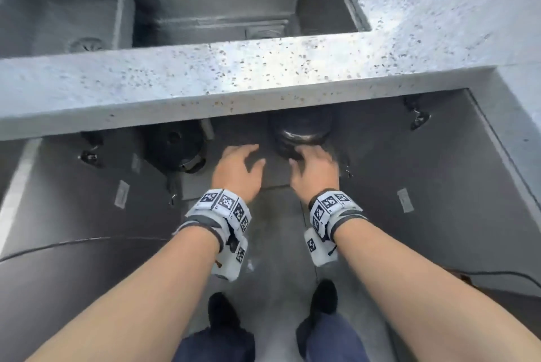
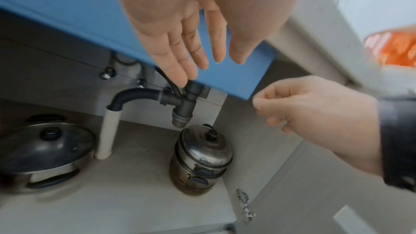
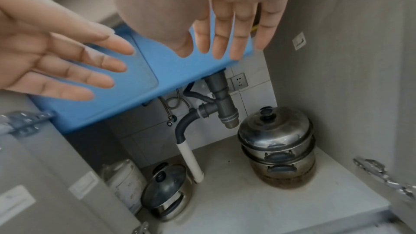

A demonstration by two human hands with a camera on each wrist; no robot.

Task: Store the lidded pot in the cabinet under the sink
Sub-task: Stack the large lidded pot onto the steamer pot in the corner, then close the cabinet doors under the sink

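Observation:
A steel stacked pot (image 3: 275, 141) with a domed lid and black knob stands on the cabinet floor (image 3: 236, 205) at the right, near the side wall. It also shows in the left wrist view as the stacked pot (image 2: 202, 156), and in the head view as the stacked pot (image 1: 301, 130) under the counter edge. My right hand (image 1: 314, 169) hovers just in front of it with fingers straight (image 3: 225, 29), holding nothing. My left hand (image 1: 238, 169) is beside it, palm spread and empty, fingers (image 2: 191, 47) apart.
A second pot with a glass lid (image 3: 166, 189) sits at the cabinet's left beside a white canister (image 3: 126, 175). The grey drain trap (image 3: 223, 102) and white pipe (image 3: 191, 163) hang between the pots. Both cabinet doors (image 1: 87, 186) (image 1: 409, 174) stand open. The speckled counter (image 1: 205, 77) overhangs.

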